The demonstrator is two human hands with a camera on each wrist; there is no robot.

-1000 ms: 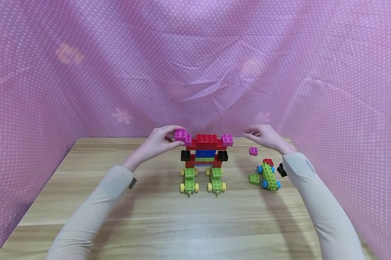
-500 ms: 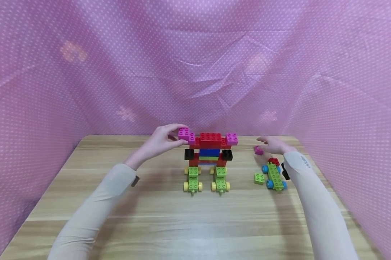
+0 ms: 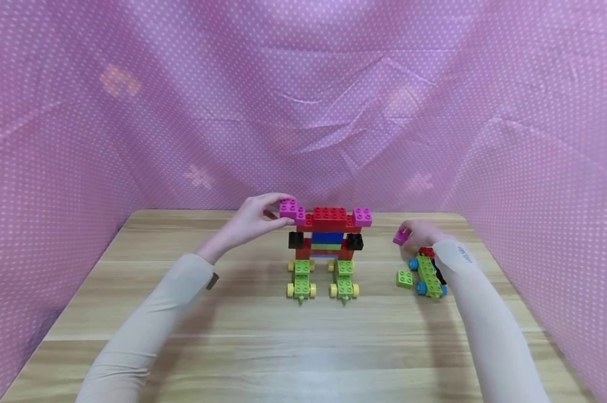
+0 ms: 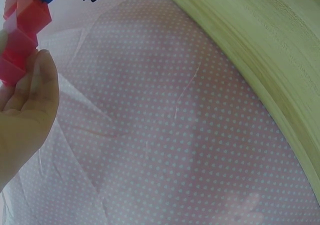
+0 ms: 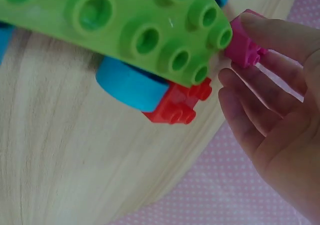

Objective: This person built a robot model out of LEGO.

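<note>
Looking down from the head view, a wooden table (image 3: 263, 330) stands inside pink dotted cloth walls (image 3: 132, 112). In the middle of the table is a block tower (image 3: 326, 243) with red, blue and black bricks, on 2 green wheeled bases with yellow wheels. The left hand (image 3: 253, 221) holds the pink brick at the top left corner (image 3: 289, 209) of the tower, with the fingers curled round it. Another pink brick (image 3: 362, 216) sits at the top right corner. To the right, the right hand (image 3: 421, 234) pinches a small pink brick (image 3: 401, 237) just above the table. Near it lies a green cart with blue wheels (image 3: 426, 275), a red brick (image 3: 426, 252) at its far end, and a small green brick (image 3: 404, 278) just to its left.

From the left wrist view, the left hand (image 4: 25, 115) has its fingers closed on the pink brick (image 4: 17, 52), with the blue and black bricks just above it and the table edge (image 4: 260, 40) at the right.

From the right wrist view, the right hand (image 5: 280, 110) pinches the small pink brick (image 5: 242, 47) between its fingertips. This brick is right beside the corner of the green cart (image 5: 125, 20). A blue wheel (image 5: 130, 85) and the red brick (image 5: 180, 102) sit under the cart.
</note>
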